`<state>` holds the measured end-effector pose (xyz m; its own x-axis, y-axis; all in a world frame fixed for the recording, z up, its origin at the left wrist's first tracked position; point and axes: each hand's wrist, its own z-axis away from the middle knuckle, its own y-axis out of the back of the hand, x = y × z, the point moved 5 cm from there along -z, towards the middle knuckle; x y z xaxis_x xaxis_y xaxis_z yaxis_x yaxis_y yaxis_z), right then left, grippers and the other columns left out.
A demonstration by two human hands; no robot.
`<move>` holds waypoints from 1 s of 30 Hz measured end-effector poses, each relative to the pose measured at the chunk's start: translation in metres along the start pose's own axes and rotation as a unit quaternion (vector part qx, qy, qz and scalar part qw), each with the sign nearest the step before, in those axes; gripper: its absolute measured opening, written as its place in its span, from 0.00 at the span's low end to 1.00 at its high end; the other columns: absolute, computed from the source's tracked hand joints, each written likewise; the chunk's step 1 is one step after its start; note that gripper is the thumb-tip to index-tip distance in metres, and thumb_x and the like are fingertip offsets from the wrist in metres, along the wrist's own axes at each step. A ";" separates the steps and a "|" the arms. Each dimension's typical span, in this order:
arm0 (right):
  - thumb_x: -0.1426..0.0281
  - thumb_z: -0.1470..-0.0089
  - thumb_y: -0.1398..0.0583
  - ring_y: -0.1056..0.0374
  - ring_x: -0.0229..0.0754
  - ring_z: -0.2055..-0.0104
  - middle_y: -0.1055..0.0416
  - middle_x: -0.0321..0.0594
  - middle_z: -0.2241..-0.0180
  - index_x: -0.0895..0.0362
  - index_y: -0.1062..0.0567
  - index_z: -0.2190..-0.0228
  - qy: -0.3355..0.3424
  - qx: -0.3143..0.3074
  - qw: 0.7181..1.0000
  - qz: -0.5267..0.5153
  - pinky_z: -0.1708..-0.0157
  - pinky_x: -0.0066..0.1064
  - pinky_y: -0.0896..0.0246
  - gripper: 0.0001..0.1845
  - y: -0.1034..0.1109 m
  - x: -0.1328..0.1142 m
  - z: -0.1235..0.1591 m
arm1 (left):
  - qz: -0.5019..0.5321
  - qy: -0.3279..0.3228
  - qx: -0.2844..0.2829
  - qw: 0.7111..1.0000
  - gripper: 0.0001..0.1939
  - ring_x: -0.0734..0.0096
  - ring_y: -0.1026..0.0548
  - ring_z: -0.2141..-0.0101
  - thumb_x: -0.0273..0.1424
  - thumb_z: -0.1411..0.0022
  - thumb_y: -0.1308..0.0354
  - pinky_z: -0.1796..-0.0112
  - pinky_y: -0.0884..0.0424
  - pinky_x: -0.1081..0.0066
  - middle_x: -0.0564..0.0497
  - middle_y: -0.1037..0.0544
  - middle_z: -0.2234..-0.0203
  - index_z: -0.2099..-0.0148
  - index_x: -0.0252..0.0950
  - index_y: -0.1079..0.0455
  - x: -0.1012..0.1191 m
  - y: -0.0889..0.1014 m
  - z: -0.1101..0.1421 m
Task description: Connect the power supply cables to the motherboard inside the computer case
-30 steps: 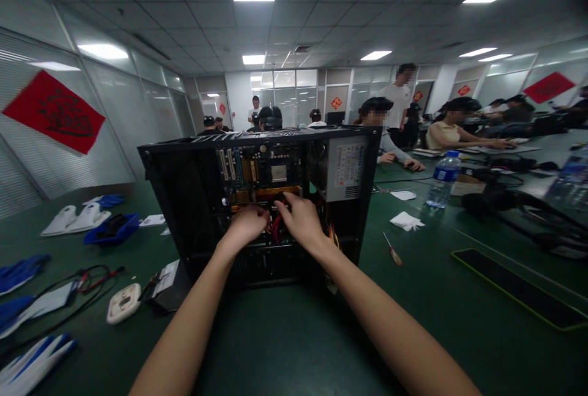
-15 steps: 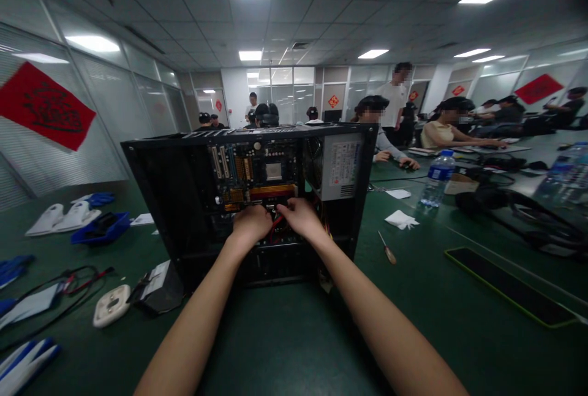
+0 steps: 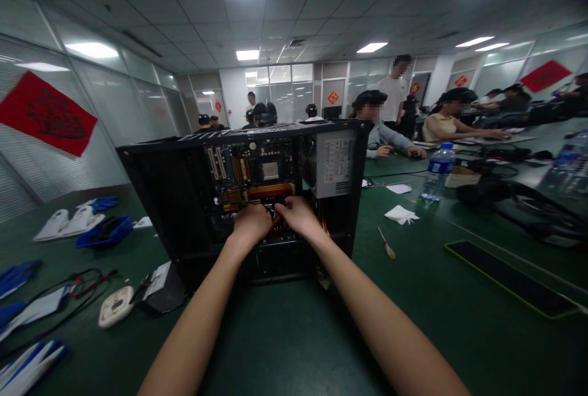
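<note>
An open black computer case (image 3: 156, 200) stands on the green table (image 3: 285, 335) with its motherboard (image 3: 250, 175) and grey power supply (image 3: 334, 163) showing. Both my hands reach inside it, just below the motherboard. My left hand (image 3: 250, 223) is curled with its fingers closed around red cables (image 3: 276, 220). My right hand (image 3: 298, 215) sits right beside it, fingers bent and pinched onto the same cable bundle. What the fingertips hold is partly hidden.
A screwdriver (image 3: 384, 244) and crumpled tissue (image 3: 401, 214) lie right of the case, with a water bottle (image 3: 434, 173) behind. A dark mat (image 3: 508, 279) lies far right. Left are a white round device (image 3: 114, 308), cables, a blue tray (image 3: 103, 232) and gloves. Several people sit at the far tables.
My hands have drawn closer together and shifted slightly down inside the case; the view has tilted a little.
</note>
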<state>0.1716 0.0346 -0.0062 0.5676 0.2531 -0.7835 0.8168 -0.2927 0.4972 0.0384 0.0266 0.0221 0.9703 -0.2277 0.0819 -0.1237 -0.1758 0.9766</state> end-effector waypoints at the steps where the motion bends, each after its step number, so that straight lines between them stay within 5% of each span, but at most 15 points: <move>1: 0.65 0.43 0.39 0.37 0.36 0.77 0.33 0.34 0.81 0.56 0.31 0.79 -0.001 0.001 1.000 -0.001 0.76 0.28 0.55 0.15 0.000 0.001 0.000 | 0.001 -0.001 -0.003 1.000 0.21 0.54 0.19 0.58 0.33 0.32 0.55 0.58 0.26 0.65 0.34 0.18 0.60 0.57 0.31 0.21 0.000 0.000 0.000; 10: 0.66 0.42 0.39 0.36 0.37 0.76 0.31 0.35 0.81 0.57 0.30 0.78 0.001 -0.003 1.000 -0.005 0.76 0.28 0.55 0.14 -0.001 0.001 -0.001 | 0.016 -0.008 0.000 1.000 0.22 0.46 0.19 0.58 0.33 0.32 0.56 0.59 0.26 0.59 0.33 0.18 0.61 0.59 0.31 0.21 -0.002 -0.005 0.000; 21: 0.66 0.42 0.38 0.36 0.36 0.77 0.35 0.33 0.82 0.55 0.35 0.80 -0.010 -0.006 1.000 -0.022 0.77 0.27 0.54 0.17 0.000 0.002 0.000 | 0.023 -0.016 0.000 1.000 0.21 0.50 0.19 0.59 0.32 0.32 0.55 0.59 0.28 0.63 0.32 0.18 0.61 0.59 0.30 0.21 -0.003 -0.003 -0.006; 30: 0.70 0.34 0.46 0.34 0.33 0.80 0.28 0.36 0.77 0.59 0.31 0.71 -0.178 -0.077 0.972 -0.129 0.81 0.21 0.47 0.12 -0.010 0.004 -0.001 | 0.030 -0.027 -0.024 0.999 0.19 0.54 0.19 0.60 0.33 0.32 0.53 0.64 0.31 0.68 0.34 0.18 0.61 0.58 0.31 0.21 -0.010 -0.009 -0.020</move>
<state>0.1657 0.0397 -0.0136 0.2919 -0.0437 -0.9555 0.9487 -0.1137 0.2950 0.0337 0.0492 0.0163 0.9486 -0.2875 0.1321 -0.1708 -0.1141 0.9787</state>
